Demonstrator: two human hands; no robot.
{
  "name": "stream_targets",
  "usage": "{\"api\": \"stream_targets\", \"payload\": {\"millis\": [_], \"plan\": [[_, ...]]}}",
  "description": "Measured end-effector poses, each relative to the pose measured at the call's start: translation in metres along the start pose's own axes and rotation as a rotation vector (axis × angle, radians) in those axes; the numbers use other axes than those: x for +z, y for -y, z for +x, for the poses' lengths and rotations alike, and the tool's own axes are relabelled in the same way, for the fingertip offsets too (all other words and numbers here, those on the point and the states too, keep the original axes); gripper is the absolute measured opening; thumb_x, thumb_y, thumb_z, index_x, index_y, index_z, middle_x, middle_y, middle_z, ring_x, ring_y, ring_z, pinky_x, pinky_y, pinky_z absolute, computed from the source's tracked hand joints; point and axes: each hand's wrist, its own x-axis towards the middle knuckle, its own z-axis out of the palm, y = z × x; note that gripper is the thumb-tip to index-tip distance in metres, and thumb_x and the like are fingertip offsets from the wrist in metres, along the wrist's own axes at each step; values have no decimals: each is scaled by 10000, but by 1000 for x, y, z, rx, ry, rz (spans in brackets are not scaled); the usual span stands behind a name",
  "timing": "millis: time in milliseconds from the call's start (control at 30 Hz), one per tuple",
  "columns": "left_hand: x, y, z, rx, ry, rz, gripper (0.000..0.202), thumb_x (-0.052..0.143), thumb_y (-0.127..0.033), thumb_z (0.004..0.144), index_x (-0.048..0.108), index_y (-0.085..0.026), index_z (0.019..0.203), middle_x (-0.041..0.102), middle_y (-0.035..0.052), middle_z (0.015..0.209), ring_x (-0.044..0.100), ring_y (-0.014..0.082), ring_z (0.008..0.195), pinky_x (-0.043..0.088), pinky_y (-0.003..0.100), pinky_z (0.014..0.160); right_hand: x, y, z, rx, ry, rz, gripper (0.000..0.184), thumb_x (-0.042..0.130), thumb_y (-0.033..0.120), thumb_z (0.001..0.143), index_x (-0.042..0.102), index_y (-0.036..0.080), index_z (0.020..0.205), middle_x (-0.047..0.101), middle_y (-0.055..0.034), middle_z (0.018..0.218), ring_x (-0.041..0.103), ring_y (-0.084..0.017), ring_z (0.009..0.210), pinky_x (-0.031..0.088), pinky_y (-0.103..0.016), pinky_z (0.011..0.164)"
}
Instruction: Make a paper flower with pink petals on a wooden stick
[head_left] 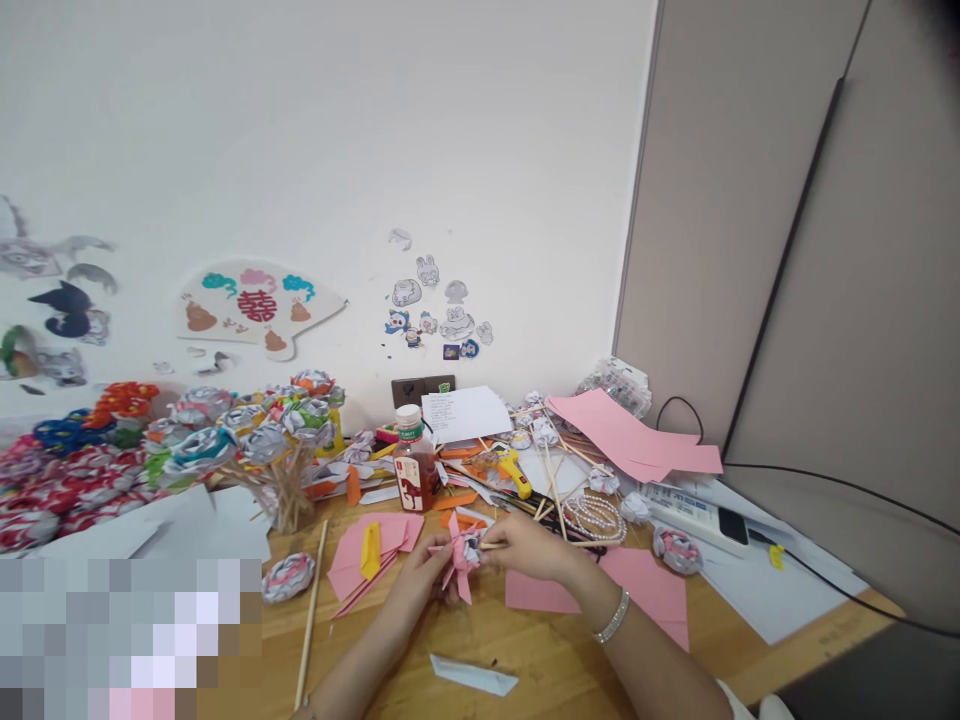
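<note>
Both hands meet at the middle of a wooden table (540, 660). My left hand (421, 578) is closed around the lower part of a pink and grey paper flower (463, 558). My right hand (525, 545), with a silver bracelet on the wrist, pinches a thin wooden stick (493, 546) that points into the flower's centre. Folded pink paper pieces (360, 552) with a yellow strip lie just left of the hands. A pink sheet (645, 590) lies under my right forearm.
Several paper roses on sticks (225, 440) crowd the left back. A small bottle (414, 470), a yellow glue gun (516, 472), pearl strings (596, 515), loose sticks, pink sheets (630, 435), a power strip (697, 515) and cables lie behind. A long stick (311, 610) lies left.
</note>
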Motion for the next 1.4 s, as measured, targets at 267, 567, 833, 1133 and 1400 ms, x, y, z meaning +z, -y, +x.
{"api": "stream_targets", "payload": {"millis": [267, 567, 833, 1133, 1400], "plan": [[0, 4, 2, 30, 9, -3, 320, 588, -509, 699, 547, -197, 759, 602, -27, 458, 499, 137, 372, 324, 241, 419, 7, -1, 2, 42, -78, -7, 315, 609, 247, 711, 421, 152, 476, 297, 84, 480, 264, -71, 500, 183, -203, 479], [0, 3, 1, 7, 7, -8, 362, 606, -539, 670, 553, -194, 763, 590, -29, 468, 497, 137, 388, 323, 241, 424, 12, -2, 5, 68, -152, -24, 263, 653, 227, 685, 515, 139, 480, 342, 75, 483, 301, -77, 523, 201, -197, 488], [1, -6, -1, 18, 19, -211, 296, 691, -434, 622, 555, -196, 733, 607, -16, 596, 520, 127, 456, 392, 251, 462, 4, -5, 4, -10, -211, 145, 248, 744, 281, 627, 683, 172, 842, 634, 10, 765, 532, -135, 682, 379, -212, 610], [2, -9, -4, 44, 59, -328, 231, 694, -363, 653, 588, -206, 786, 595, 1, 665, 533, 130, 533, 426, 253, 514, 11, 12, 1, -32, -381, -93, 279, 753, 312, 637, 592, 198, 835, 605, 23, 812, 539, -142, 734, 362, -212, 620], [2, -13, -7, 129, 156, -352, 180, 639, -304, 737, 597, -206, 882, 647, 26, 777, 579, 143, 618, 421, 245, 567, 5, 11, 0, -96, -389, 51, 248, 744, 320, 656, 601, 192, 813, 616, 22, 816, 556, -147, 758, 384, -223, 657]]}}
